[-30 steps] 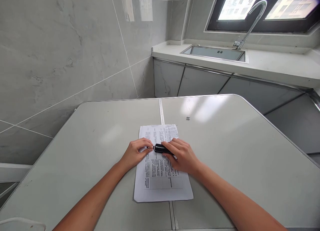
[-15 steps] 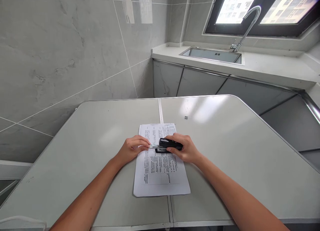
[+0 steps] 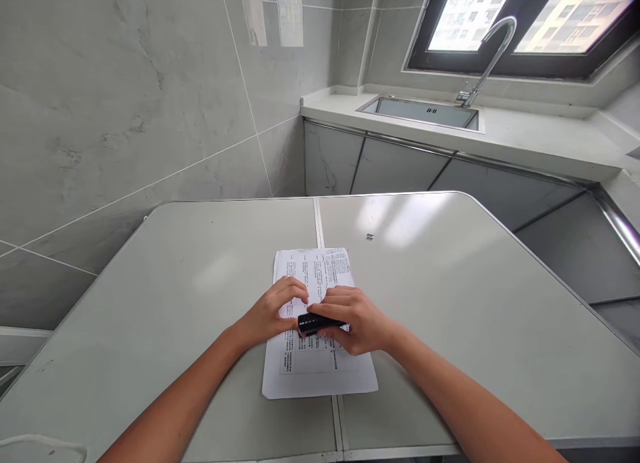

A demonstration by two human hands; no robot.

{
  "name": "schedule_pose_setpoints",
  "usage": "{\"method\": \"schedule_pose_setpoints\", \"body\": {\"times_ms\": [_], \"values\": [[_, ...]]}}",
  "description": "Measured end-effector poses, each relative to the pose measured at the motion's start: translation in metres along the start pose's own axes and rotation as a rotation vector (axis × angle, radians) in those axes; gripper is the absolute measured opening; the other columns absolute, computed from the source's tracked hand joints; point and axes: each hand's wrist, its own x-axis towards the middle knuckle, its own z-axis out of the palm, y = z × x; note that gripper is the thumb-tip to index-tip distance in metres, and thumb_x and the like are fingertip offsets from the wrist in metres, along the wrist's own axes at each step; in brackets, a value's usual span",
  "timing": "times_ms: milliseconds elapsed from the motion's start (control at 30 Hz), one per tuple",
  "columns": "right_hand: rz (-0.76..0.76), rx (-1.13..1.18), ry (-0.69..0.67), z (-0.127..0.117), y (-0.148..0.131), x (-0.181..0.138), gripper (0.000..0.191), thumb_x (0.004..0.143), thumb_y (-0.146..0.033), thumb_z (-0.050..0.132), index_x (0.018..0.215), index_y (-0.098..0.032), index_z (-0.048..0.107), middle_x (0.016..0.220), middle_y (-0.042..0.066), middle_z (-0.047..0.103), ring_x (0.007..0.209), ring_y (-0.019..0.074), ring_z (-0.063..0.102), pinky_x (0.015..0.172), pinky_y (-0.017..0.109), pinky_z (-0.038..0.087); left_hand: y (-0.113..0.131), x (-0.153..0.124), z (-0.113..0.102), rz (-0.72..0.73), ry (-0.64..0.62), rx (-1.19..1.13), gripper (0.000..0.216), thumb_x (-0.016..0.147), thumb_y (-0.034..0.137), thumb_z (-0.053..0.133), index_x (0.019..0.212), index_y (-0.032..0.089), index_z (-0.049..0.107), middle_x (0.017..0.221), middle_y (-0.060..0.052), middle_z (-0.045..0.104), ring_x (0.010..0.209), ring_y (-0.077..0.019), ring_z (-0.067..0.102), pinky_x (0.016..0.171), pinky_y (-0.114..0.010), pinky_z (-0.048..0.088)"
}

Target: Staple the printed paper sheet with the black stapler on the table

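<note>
One pale surface (image 3: 435,303) carries printed paper (image 3: 320,381); over that paper are a closed right hand (image 3: 353,321) and a left hand (image 3: 275,313) curved open; in the right hand's grip is a black stapler (image 3: 314,324), its front by the left thumb; beyond lie small silvery pieces (image 3: 370,236).

The elongated black stapler (image 3: 312,323) looks like glossy plastic, the white rectangular printed sheets (image 3: 320,381) like matt paper. The broad pale-grey tabletop (image 3: 440,303) is smooth and shiny, and the curved silver faucet (image 3: 493,64) looks like polished metal.
</note>
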Motion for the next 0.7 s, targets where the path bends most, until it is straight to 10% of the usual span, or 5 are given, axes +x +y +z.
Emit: {"method": "schedule_pose_setpoints", "body": {"times_ms": [100,267,433,700], "values": [[0.232,-0.05,0.192,-0.015,0.015,-0.004,0.028,0.096,-0.03,0.065,0.124,-0.024,0.066,0.094,0.006,0.074,0.082,0.0205,0.068,0.074,0.034,0.054,-0.005,0.003,-0.001,-0.012,0.078,0.188,0.023,0.095,0.032,0.073,0.115,0.023,0.065,0.124,-0.012,0.067,0.119,-0.0288,0.062,0.104,-0.046,0.05],[0.637,-0.343,0.477,-0.057,0.057,-0.024,0.027,0.088,-0.026,0.069,0.115,-0.025,0.072,0.099,0.008,0.075,0.086,0.0267,0.069,0.083,0.045,0.056,-0.014,0.0,0.006,0.01,-0.141,0.438,0.061,0.093,0.051,0.072,0.148,0.032,0.057,0.162,-0.012,0.045,0.154,-0.0394,0.034,0.126,-0.065,0.022],[0.76,-0.259,0.295,-0.087,0.077,-0.044,0.032,0.086,-0.03,0.071,0.117,-0.026,0.074,0.097,0.005,0.076,0.084,0.0249,0.07,0.079,0.042,0.057,-0.021,-0.006,0.014,-0.078,-0.156,0.457,0.068,0.096,0.059,0.065,0.157,0.035,0.048,0.168,-0.011,0.037,0.158,-0.0415,0.025,0.125,-0.069,0.019],[0.535,0.015,-0.105,-0.088,0.055,-0.036,0.028,0.093,-0.028,0.068,0.119,-0.026,0.075,0.103,0.006,0.075,0.086,0.0208,0.068,0.072,0.034,0.056,-0.021,-0.005,0.014,-0.124,-0.188,0.481,0.066,0.099,0.059,0.06,0.158,0.031,0.047,0.17,-0.013,0.033,0.159,-0.0428,0.02,0.125,-0.071,0.015]]}}
